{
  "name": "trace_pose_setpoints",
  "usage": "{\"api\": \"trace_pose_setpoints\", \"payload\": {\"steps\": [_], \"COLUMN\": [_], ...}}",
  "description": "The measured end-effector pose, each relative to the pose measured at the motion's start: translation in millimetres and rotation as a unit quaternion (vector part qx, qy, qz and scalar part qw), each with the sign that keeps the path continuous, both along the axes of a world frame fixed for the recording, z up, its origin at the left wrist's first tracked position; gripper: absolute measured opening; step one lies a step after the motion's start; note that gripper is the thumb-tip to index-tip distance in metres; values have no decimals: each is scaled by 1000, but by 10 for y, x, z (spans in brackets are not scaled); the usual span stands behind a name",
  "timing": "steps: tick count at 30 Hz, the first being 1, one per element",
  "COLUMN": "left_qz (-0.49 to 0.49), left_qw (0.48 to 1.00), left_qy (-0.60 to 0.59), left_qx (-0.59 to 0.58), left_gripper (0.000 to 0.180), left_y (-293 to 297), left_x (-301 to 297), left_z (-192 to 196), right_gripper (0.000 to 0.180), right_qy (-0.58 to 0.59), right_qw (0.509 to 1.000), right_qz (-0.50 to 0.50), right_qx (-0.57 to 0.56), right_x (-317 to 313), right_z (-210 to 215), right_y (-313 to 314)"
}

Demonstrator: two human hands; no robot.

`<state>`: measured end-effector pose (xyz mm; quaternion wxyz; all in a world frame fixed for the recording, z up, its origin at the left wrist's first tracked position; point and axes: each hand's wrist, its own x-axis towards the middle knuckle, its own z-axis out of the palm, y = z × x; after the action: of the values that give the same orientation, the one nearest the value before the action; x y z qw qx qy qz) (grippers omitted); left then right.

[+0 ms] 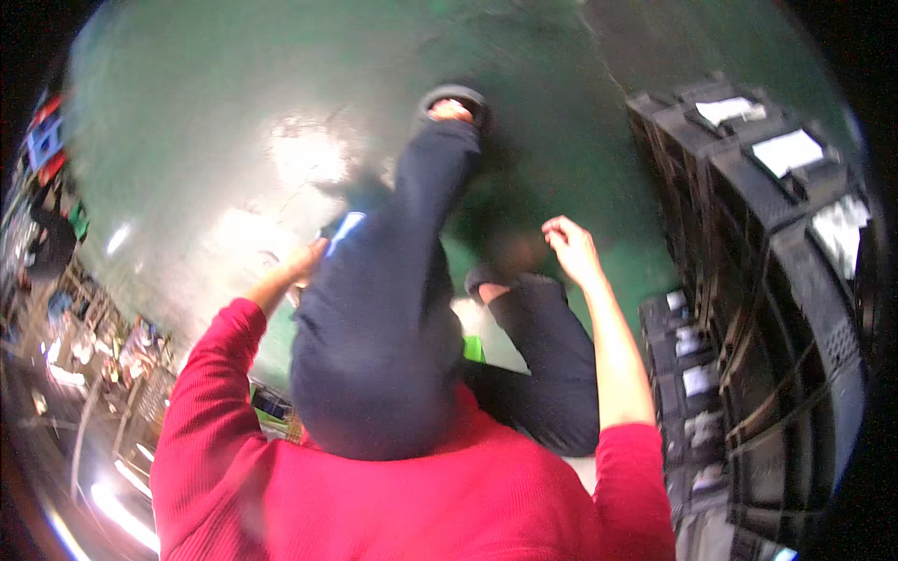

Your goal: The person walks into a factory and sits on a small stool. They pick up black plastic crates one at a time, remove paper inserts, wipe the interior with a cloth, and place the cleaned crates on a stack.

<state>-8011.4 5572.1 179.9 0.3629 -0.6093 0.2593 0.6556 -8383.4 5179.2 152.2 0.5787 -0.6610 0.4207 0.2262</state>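
My left hand (304, 262) is beside my raised left knee, partly hidden by the dark trouser leg (374, 327). Its fingers close on a dark, flat object with a bright blue-white face (346, 230), whose kind I cannot make out. To the right, my right hand (572, 248) hangs in the air above the green floor, apart from everything. Its fingers are loosely curled in, and nothing shows in them. Dark shoes (455, 101) are on my feet, one leg stretched ahead and the other bent at the right.
Black plastic crates (720, 178) with white paper labels (788, 152) stand stacked along the right, close to my right arm. Cluttered items (122, 355) and bright lights lie at the left. A green floor (215, 122) spreads ahead, and something bright green (474, 349) shows between my legs.
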Motion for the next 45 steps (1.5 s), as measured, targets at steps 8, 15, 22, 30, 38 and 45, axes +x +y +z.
{"api": "trace_pose_setpoints", "payload": {"steps": [8,15,22,30,38,45], "left_qz": [-21,-58,-26,146,236,292], "left_qw": [999,986,979,610,589,551], "left_qy": [12,32,54,-3,153,81], "left_qx": [-38,-150,-197,-779,-758,-777], "left_gripper": [73,44,25,33,32,27], "left_y": [-102,-529,-1546,-3220,-2927,-1850], "left_x": [-148,214,1164,231,-241,475], "left_z": [-151,-505,77,2405,3647,3207], "right_gripper": [17,24,28,52,32,33], "right_qy": [55,48,-135,121,265,246], "right_qw": [997,977,956,682,677,645], "right_qz": [-11,158,111,-24,20,-32], "right_qx": [-61,-133,-234,-721,-686,-722], "right_x": [-208,-328,-356,-667,-689,-767], "right_z": [-129,1003,4235,4506,4373,4163], "right_y": [-284,-444,-157,-757,-1155,-1388]}}
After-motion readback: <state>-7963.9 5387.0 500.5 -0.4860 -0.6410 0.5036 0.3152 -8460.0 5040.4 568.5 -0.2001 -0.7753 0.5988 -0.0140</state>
